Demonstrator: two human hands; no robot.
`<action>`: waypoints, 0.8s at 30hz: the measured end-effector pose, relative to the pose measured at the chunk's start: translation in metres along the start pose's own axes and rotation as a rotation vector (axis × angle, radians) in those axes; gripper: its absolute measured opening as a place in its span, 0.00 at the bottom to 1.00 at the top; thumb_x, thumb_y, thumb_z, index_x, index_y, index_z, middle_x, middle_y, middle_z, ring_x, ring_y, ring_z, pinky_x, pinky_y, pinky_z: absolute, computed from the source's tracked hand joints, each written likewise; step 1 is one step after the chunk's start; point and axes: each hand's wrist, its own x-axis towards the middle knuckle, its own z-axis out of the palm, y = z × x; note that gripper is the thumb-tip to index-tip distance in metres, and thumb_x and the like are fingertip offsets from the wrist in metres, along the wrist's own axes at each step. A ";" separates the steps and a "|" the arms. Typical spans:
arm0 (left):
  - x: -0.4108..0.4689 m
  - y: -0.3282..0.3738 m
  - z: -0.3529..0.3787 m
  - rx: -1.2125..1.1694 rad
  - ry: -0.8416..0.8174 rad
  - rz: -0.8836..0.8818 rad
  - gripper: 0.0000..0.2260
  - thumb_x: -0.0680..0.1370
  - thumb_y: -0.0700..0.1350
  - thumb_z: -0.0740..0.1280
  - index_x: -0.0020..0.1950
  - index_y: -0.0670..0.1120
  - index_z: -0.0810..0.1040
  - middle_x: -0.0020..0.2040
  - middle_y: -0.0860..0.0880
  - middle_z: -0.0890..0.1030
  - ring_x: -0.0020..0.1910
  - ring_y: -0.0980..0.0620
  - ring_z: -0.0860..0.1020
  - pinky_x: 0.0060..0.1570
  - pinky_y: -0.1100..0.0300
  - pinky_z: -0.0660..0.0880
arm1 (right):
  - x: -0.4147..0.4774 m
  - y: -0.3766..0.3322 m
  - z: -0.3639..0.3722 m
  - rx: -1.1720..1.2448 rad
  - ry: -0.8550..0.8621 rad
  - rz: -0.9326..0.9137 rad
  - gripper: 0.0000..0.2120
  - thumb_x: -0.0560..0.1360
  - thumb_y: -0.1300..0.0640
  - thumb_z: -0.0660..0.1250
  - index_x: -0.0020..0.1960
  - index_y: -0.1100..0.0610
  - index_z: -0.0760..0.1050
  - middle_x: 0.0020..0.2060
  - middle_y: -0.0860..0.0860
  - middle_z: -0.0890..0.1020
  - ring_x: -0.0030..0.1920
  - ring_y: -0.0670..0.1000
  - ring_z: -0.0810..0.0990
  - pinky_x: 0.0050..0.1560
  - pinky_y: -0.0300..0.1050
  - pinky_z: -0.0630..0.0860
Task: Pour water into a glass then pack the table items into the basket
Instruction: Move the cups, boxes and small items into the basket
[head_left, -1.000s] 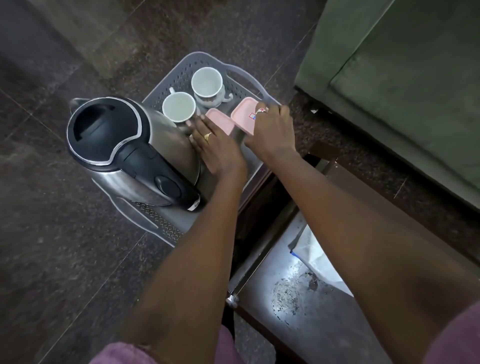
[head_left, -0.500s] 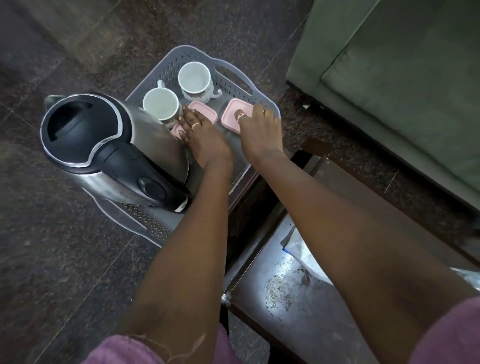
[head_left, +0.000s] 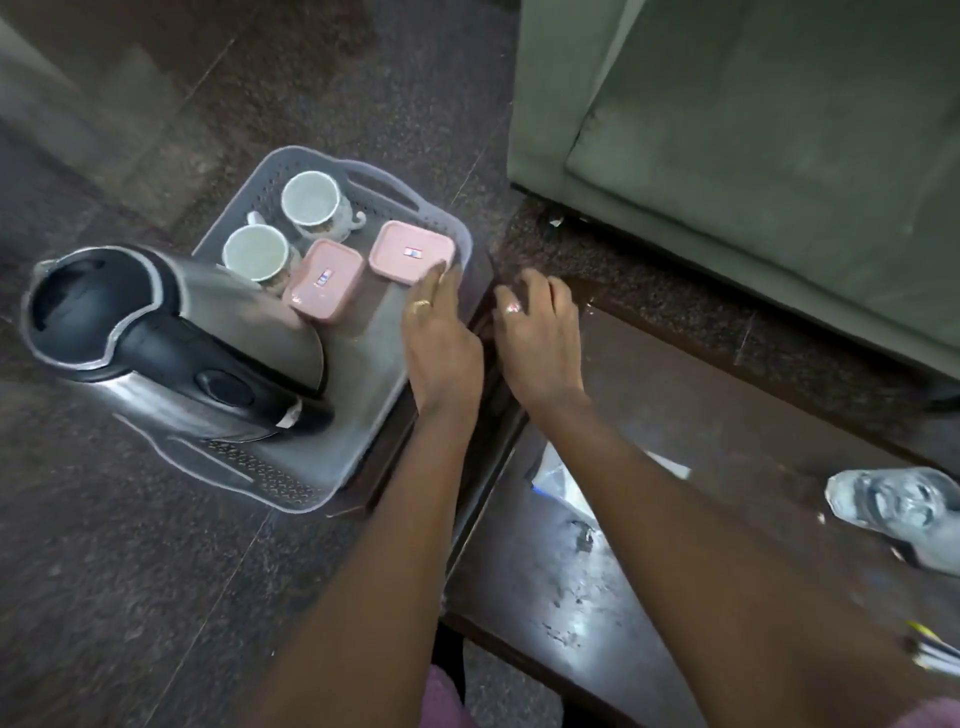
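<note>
The grey basket (head_left: 447, 244) sits on the floor beside the table and serves as the landmark. At its left end stands the steel kettle (head_left: 171, 332), upright with its black handle toward the person, probably placed there because it takes the most room. Behind the kettle, at the basket's far end, two cups (head_left: 257, 254) stand mouth up and close together, and just right of them lie two pink lidded boxes (head_left: 324, 280), flat and side by side, filling the space that is left. The left hand (head_left: 441, 338) hovers over the basket's right side, fingers flat and loosely spread, fingertips at the edge of the nearer-right box and holding nothing. The right hand (head_left: 540, 332) is just outside the basket's right rim, fingers slack and empty, over the dark wooden table (head_left: 727, 441). Well right of the basket, a glass (head_left: 898, 504) rests on that table; whether it holds water cannot be told. The floor is dark speckled stone, with a green sofa (head_left: 779, 156) beyond.
</note>
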 end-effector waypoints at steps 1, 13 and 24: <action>-0.015 0.009 0.007 -0.012 -0.035 0.048 0.22 0.72 0.29 0.57 0.65 0.39 0.74 0.66 0.39 0.74 0.66 0.41 0.70 0.70 0.54 0.62 | -0.015 0.009 -0.004 0.012 -0.012 0.052 0.10 0.68 0.64 0.69 0.49 0.61 0.79 0.51 0.62 0.81 0.48 0.64 0.79 0.44 0.52 0.77; -0.235 0.127 0.117 -0.014 -0.698 0.463 0.15 0.75 0.35 0.62 0.61 0.37 0.77 0.62 0.40 0.78 0.62 0.42 0.75 0.68 0.52 0.67 | -0.242 0.174 -0.062 0.111 -0.106 0.767 0.12 0.71 0.65 0.67 0.54 0.64 0.77 0.54 0.63 0.78 0.53 0.65 0.77 0.52 0.55 0.74; -0.378 0.234 0.209 0.084 -1.005 0.703 0.16 0.77 0.38 0.59 0.65 0.41 0.73 0.66 0.43 0.74 0.64 0.44 0.71 0.66 0.55 0.65 | -0.386 0.327 -0.113 -0.105 -0.017 1.206 0.10 0.72 0.63 0.66 0.51 0.63 0.78 0.56 0.63 0.76 0.53 0.66 0.73 0.50 0.57 0.71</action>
